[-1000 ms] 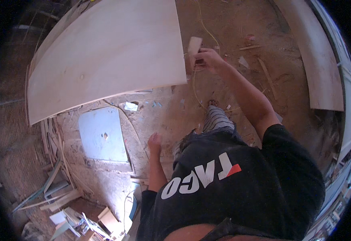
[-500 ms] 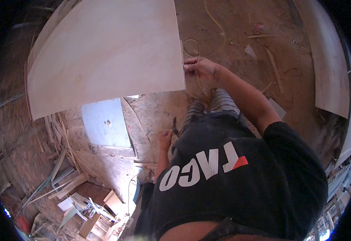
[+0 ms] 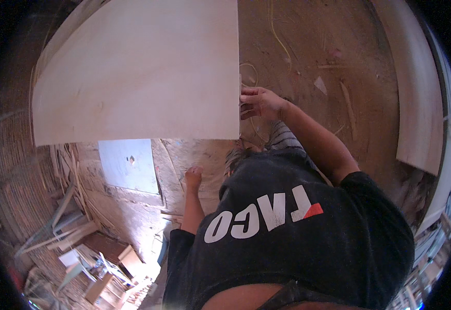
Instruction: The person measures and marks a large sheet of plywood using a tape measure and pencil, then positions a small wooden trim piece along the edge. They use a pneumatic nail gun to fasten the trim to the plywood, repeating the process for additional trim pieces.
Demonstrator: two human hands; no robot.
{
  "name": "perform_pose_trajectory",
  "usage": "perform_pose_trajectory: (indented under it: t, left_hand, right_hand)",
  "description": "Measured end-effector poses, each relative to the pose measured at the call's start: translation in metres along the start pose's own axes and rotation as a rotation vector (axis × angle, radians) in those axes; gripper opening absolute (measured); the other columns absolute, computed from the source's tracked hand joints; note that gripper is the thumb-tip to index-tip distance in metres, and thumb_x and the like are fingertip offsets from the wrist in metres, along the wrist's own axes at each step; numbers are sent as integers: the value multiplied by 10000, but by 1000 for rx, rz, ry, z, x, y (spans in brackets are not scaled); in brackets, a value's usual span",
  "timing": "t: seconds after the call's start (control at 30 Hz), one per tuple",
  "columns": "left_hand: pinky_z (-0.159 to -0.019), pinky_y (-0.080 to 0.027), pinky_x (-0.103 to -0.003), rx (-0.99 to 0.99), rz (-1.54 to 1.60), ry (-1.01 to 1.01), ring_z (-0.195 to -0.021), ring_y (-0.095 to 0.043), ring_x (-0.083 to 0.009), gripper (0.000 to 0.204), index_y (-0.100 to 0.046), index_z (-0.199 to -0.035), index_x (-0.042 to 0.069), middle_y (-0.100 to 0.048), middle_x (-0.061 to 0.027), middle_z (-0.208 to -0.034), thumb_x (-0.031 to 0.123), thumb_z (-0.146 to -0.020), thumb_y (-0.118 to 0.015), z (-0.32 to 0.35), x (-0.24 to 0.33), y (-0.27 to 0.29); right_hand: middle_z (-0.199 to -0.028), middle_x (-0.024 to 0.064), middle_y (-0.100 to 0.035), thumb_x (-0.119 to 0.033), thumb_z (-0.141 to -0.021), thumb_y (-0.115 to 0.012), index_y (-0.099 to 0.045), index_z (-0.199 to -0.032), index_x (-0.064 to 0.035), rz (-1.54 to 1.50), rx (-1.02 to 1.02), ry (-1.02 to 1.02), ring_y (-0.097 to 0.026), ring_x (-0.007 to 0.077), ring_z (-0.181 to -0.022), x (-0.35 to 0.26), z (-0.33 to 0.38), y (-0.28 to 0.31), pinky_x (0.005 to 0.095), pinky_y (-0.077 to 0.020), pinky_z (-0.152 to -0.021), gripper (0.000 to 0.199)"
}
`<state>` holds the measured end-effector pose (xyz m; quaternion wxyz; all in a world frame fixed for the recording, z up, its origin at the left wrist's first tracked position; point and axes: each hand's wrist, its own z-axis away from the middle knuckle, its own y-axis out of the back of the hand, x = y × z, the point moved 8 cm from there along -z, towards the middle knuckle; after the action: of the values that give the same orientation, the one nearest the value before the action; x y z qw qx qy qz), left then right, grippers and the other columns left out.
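A large pale plywood sheet [image 3: 143,72] fills the upper left of the head view, its near edge running almost straight across. My right hand [image 3: 262,103] is at the sheet's right edge, close to the near corner. Its fingers are bent against that edge, and the fingertips are partly hidden there. Off to the left of my body, my left hand [image 3: 193,176] hangs below the near edge, apart from the sheet. Its fingers are curled in, and nothing shows in them.
A thin yellowish cord [image 3: 280,39] lies on the dirt floor, with a wood strip [image 3: 348,108] farther right. Another long pale board [image 3: 416,98] stands along the right side. At lower left are a bluish-white panel [image 3: 130,168], wood strips [image 3: 74,170] and a pile of offcuts [image 3: 101,274].
My left hand has swung out to the left, away from my body. The sheet's near edge now looks more level, and its near corner and my right hand sit lower in view.
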<state>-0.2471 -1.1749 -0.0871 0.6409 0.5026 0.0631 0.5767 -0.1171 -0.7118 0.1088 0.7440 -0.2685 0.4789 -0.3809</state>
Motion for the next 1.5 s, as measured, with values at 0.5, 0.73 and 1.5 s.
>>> perform_pose_trajectory:
  t: [0.5, 0.73, 1.5]
  left_hand:
    - [-979, -543, -408, 58, 240, 212, -1108, -722, -332, 461, -722, -1296, 82, -748, -167, -1235, 419, -985, -672, 86, 209, -210]
    - [-985, -539, -357, 351, 629, 492, -1131, -723, -283, 593, -692, -1275, -75, -742, -222, -1224, 423, -957, -736, 33, 336, -179]
    - [-1158, -471, -474, 924, 2357, 181, -1220, -629, -311, 303, -599, -1277, -18, -661, -138, -1287, 200, -1067, -614, -83, 489, 3]
  right_hand:
    - [-1264, 82, -713, -93, -1059, -603, -660, -1318, -22, 108, -55, -132, -677, 212, -1175, -91, -52, 42, 401, -556, -1027, 274]
    - [-1255, 83, -713, -76, -1033, -639, -659, -1307, -38, 216, -133, -148, -685, 230, -1165, -135, -78, 71, 435, -557, -1050, 278]
    - [-1277, 103, -661, -75, -1016, -660, -529, -1373, -41, 756, -224, -186, -679, 243, -1133, -108, -94, 74, 430, -570, -993, 382]
